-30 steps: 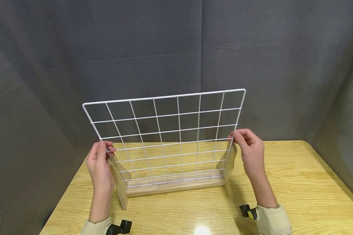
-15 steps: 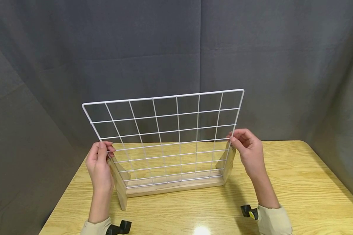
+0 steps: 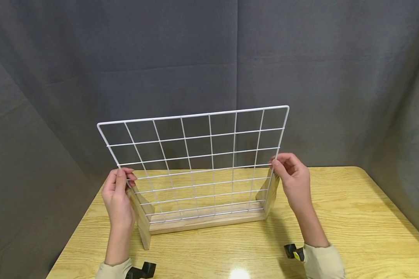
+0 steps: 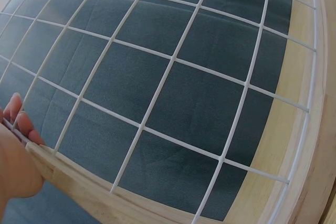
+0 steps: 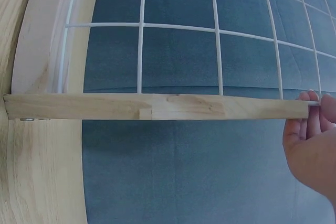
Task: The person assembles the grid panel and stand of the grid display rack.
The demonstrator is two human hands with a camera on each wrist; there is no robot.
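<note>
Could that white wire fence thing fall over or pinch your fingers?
Maybe. The white wire grid stands tall in a narrow wooden base, and each hand pinches only a side edge, so a push could tip it. The left hand and right hand hold right at the tops of the wooden side posts, so fingertips might get squeezed if the grid slides down. The thin wire could also bend if pulled unevenly.
</note>
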